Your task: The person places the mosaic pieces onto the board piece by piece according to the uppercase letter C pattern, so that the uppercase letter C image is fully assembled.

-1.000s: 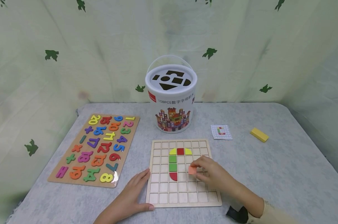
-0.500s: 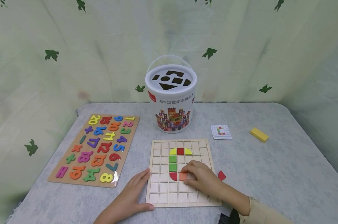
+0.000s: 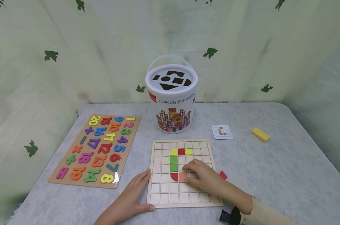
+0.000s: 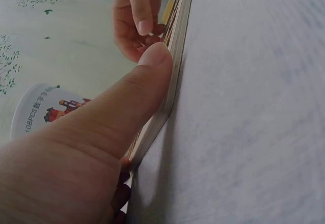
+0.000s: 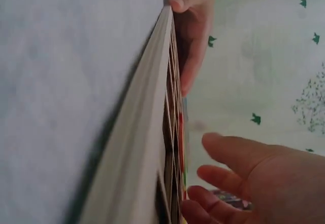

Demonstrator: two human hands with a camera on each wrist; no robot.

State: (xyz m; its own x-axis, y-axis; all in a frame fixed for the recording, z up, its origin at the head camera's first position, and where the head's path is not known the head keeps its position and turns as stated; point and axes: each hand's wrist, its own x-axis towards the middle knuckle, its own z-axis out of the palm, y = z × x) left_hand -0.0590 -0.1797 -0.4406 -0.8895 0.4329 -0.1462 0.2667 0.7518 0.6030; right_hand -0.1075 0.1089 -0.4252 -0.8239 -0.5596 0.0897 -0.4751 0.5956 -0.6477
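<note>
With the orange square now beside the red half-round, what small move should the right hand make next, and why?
Probably lift the right hand and reach for the red piece on the table beside the grid board: the orange square already sits flat in its cell, and the pattern card shows a C.

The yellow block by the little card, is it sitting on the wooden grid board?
No, the yellow block lies on the grey table, well to the right of the wooden grid board.
</note>
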